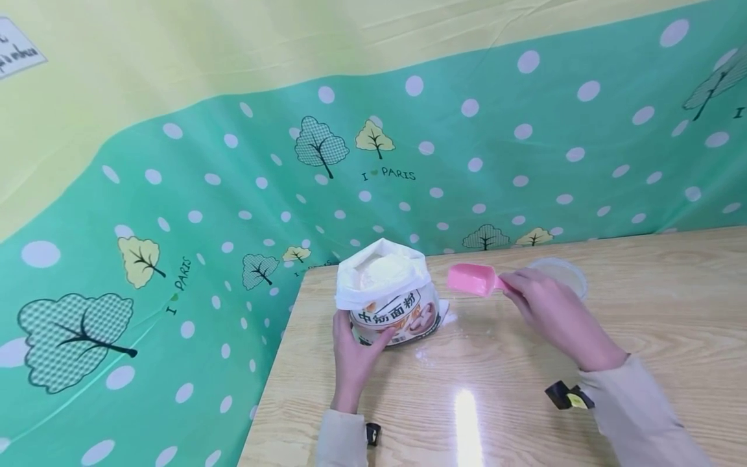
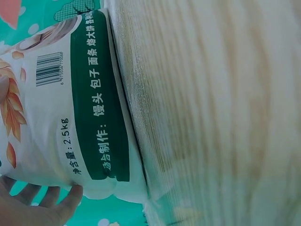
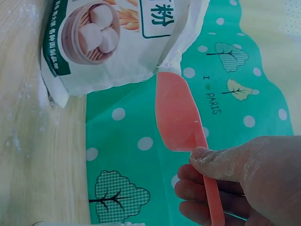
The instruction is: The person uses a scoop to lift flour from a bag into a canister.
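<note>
An open white flour bag (image 1: 403,318) stands upright on the table, its top edge folded outward and white flour (image 1: 386,271) showing inside. My left hand (image 1: 356,357) grips the bag low on its left side, thumb across the front; in the left wrist view, fingertips (image 2: 70,202) press the bag's side beneath the printed 2.5kg label. Right of the bag, my right hand (image 1: 548,308) holds a pink scoop (image 1: 471,279) by its handle, raised over the table with the scoop end toward the bag. White powder dusts the right thumb (image 3: 211,162).
Behind my right hand sits a round translucent container (image 1: 574,275), partly hidden by it. Spilled flour (image 1: 425,355) marks the wooden table (image 1: 420,415) near the bag. A green dotted curtain (image 1: 496,155) hangs along the back and left edges.
</note>
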{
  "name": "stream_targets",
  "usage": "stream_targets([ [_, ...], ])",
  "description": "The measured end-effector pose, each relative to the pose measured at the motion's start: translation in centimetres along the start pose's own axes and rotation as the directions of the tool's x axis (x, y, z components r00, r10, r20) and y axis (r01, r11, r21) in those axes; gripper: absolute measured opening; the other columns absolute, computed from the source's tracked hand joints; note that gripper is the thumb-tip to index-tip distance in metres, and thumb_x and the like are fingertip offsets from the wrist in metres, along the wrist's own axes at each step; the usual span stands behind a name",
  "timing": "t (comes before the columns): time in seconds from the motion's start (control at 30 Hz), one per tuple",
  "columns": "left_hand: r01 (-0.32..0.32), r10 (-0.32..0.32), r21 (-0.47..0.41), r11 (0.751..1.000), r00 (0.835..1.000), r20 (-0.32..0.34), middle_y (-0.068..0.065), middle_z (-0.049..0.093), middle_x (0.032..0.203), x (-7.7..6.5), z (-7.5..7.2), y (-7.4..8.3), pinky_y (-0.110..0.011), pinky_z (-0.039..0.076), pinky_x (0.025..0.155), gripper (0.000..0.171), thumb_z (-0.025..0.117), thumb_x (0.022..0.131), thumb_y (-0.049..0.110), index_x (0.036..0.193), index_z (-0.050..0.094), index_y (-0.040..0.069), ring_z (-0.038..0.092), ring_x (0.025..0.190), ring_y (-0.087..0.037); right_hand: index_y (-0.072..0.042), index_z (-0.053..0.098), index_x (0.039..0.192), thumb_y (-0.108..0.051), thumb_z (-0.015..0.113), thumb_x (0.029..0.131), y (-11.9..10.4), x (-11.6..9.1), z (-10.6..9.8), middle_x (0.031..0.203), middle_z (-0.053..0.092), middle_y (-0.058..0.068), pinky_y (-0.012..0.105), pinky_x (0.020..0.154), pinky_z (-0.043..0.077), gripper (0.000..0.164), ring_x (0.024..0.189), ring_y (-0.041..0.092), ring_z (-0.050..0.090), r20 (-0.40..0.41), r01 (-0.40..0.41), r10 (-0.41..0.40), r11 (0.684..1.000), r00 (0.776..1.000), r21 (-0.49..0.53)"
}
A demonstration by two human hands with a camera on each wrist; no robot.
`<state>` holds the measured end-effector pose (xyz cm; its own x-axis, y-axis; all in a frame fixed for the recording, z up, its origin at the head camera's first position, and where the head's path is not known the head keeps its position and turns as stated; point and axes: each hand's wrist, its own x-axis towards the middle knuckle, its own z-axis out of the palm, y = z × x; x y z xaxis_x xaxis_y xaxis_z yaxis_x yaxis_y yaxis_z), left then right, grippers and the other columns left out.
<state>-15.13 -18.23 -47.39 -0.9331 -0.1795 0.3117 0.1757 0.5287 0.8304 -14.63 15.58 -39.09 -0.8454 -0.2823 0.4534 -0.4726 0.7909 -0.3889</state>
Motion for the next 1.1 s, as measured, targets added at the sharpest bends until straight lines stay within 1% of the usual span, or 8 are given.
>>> stream_targets([
  [0.13,0.003,-0.003,-0.003,1.0,1.0,0.007,0.004,0.043,0.142,0.0,0.0,0.1,-0.05,0.033,0.119,0.102,0.088,0.067,0.051,0.15,0.031,0.035,0.04,0.136,-0.019,0.002,0.072,0.11,-0.003,0.069,0.091,-0.1,0.8,-0.3,0.087,0.07,0.01,0.043,0.068,0.061,0.02,0.077,0.025,0.065,0.002,0.014,-0.014,1.0,1.0,-0.002],
  [0.27,0.009,-0.009,0.006,1.0,1.0,0.007,0.004,0.043,0.144,0.1,-0.1,0.1,-0.051,0.032,0.119,0.103,0.088,0.067,0.052,0.151,0.03,0.035,0.04,0.137,-0.02,0.001,0.071,0.114,-0.004,0.066,0.094,-0.6,1.7,-0.6,0.097,0.072,0.014,0.048,0.076,0.061,0.021,0.087,0.031,0.068,0.01,0.014,-0.014,1.0,1.0,0.005],
  [0.37,0.018,-0.018,0.02,1.0,1.0,0.001,0.005,0.043,0.144,0.1,-0.2,0.1,-0.05,0.031,0.12,0.105,0.088,0.067,0.053,0.152,0.029,0.036,0.04,0.137,-0.019,0.0,0.07,0.117,-0.006,0.065,0.095,-1.0,2.3,-0.8,0.106,0.071,0.016,0.051,0.084,0.06,0.023,0.098,0.034,0.067,0.004,0.021,-0.021,1.0,1.0,0.011],
  [0.43,0.022,-0.022,0.028,0.999,1.0,-0.001,0.005,0.042,0.145,0.1,-0.3,0.0,-0.05,0.031,0.12,0.105,0.087,0.067,0.054,0.152,0.028,0.036,0.04,0.137,-0.019,0.0,0.07,0.118,-0.007,0.065,0.095,-1.2,2.7,-0.8,0.108,0.07,0.016,0.051,0.086,0.059,0.024,0.1,0.034,0.066,0.0,0.026,-0.026,1.0,1.0,0.01],
  [0.63,0.022,-0.022,0.023,0.999,1.0,0.0,0.003,0.042,0.145,0.1,-0.3,-0.1,-0.051,0.031,0.12,0.105,0.087,0.067,0.054,0.152,0.028,0.035,0.04,0.137,-0.021,0.0,0.07,0.117,-0.009,0.066,0.095,-1.6,3.4,-0.8,0.1,0.069,0.012,0.046,0.08,0.06,0.024,0.093,0.029,0.063,0.002,0.047,-0.047,0.999,0.999,0.0],
  [0.77,0.013,-0.013,0.024,1.0,1.0,0.0,0.003,0.043,0.144,0.1,-0.2,0.0,-0.052,0.031,0.12,0.105,0.087,0.067,0.055,0.152,0.029,0.035,0.04,0.136,-0.021,0.001,0.071,0.114,-0.009,0.065,0.096,-1.9,3.8,-1.0,0.095,0.068,0.01,0.043,0.077,0.06,0.022,0.088,0.026,0.061,-0.019,0.066,-0.066,0.998,0.998,-0.005],
  [0.9,0.017,-0.017,0.022,1.0,1.0,0.005,0.004,0.043,0.143,0.1,0.0,0.1,-0.051,0.032,0.12,0.104,0.087,0.067,0.056,0.151,0.029,0.034,0.041,0.136,-0.02,0.002,0.07,0.114,-0.01,0.065,0.096,-2.2,4.2,-0.9,0.097,0.068,0.01,0.044,0.081,0.06,0.022,0.091,0.026,0.062,-0.033,0.068,-0.068,0.998,0.997,-0.006],
  [1.1,0.023,-0.023,0.017,1.0,1.0,0.012,0.004,0.044,0.142,0.2,0.0,0.0,-0.05,0.033,0.119,0.103,0.087,0.067,0.055,0.15,0.03,0.035,0.041,0.135,-0.019,0.002,0.07,0.113,-0.008,0.063,0.097,-2.7,4.9,-0.7,0.102,0.069,0.014,0.046,0.086,0.059,0.02,0.097,0.03,0.063,-0.023,0.078,-0.078,0.997,0.997,-0.01],
])
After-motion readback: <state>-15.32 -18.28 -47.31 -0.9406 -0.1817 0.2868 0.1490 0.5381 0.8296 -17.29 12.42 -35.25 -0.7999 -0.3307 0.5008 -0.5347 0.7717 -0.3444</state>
